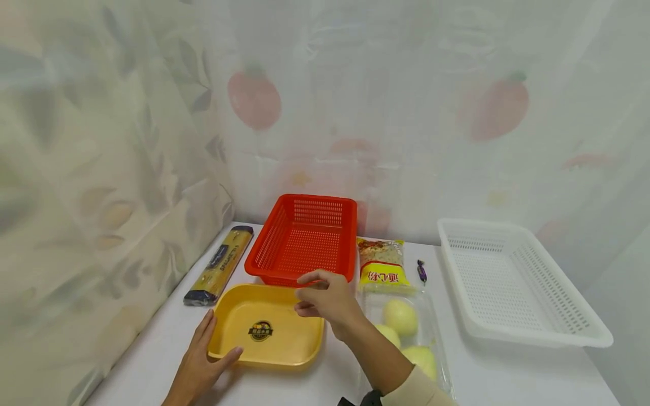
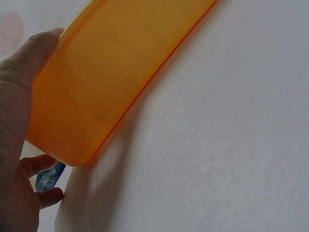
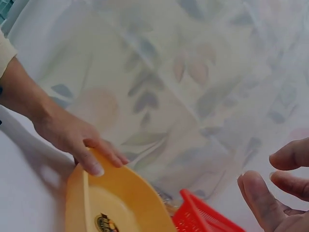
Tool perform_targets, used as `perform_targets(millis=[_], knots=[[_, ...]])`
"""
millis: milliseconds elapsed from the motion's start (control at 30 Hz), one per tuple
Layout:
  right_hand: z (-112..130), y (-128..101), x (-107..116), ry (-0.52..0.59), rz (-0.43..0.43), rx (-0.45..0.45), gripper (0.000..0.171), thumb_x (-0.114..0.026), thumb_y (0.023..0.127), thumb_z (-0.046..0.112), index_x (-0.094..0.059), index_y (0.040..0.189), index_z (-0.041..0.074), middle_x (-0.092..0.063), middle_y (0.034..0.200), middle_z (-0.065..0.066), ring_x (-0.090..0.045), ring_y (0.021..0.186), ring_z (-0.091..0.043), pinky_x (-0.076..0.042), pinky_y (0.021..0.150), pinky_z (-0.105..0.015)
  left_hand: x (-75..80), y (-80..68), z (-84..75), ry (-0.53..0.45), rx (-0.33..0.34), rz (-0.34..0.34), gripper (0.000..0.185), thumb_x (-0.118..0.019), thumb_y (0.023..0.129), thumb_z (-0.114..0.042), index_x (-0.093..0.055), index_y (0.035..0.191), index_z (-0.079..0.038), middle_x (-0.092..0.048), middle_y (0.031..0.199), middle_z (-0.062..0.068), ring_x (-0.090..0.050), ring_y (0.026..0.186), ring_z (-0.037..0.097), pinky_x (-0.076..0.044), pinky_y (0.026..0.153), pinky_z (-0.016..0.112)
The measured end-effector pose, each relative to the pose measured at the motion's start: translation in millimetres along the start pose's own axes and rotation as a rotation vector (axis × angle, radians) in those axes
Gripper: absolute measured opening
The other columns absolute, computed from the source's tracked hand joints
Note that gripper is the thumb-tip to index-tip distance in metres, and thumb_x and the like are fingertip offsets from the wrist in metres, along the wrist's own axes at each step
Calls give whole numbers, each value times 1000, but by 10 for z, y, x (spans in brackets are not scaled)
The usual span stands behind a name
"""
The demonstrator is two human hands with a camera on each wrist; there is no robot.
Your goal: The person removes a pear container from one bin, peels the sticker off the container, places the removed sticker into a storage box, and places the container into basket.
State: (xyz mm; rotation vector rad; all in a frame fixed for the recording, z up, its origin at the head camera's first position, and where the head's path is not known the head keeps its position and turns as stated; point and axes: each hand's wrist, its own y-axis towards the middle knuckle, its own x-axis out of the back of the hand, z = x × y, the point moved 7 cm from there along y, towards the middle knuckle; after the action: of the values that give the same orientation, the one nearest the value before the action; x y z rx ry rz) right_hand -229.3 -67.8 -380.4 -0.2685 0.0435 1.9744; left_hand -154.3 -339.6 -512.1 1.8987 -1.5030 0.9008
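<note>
A yellow plastic basin [image 1: 291, 341] with a round dark label sits at the front left of the table. My left hand [image 1: 197, 361] holds its left end, thumb over the rim and fingers along the outer wall. In the left wrist view the basin's side [image 2: 111, 72] looks orange and stands raised at an angle. My right hand [image 1: 329, 299] hovers over the basin's right back corner, fingers loosely bent, nothing between them. Right beside that forearm is a clear plastic tray [image 1: 431, 316] with several pale green round fruits [image 1: 400, 317], partly hidden by the arm.
Behind the basin stands a red basket [image 1: 315, 248]. A spaghetti pack [image 1: 223, 265] lies at the left, near the curtain. Right of the basket are a yellow-labelled bag of pasta [image 1: 383, 262] and a small purple-wrapped candy [image 1: 422, 272]. A white basket [image 1: 508, 282] occupies the right side.
</note>
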Motion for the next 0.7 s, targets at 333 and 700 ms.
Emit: perform_targets(millis=[333,700], knots=[[148,-218,177,8,10,40,27,-72,84,7,-64,108,-2,-62,92,-20,-68,73,-32,-57,70,-41,-4,-19,11,13,28,6,112,-69,80,-60,-9,153,1,-3,159,17,-14,138,48,-18,104,66],[173,-395,449,-39,-24,59,30,-72,84,12,-63,111,1,-61,98,-18,-66,77,-31,-57,67,-42,-24,1,18,3,33,7,113,-69,80,-61,-7,153,0,-1,160,15,-14,138,48,-18,103,67]])
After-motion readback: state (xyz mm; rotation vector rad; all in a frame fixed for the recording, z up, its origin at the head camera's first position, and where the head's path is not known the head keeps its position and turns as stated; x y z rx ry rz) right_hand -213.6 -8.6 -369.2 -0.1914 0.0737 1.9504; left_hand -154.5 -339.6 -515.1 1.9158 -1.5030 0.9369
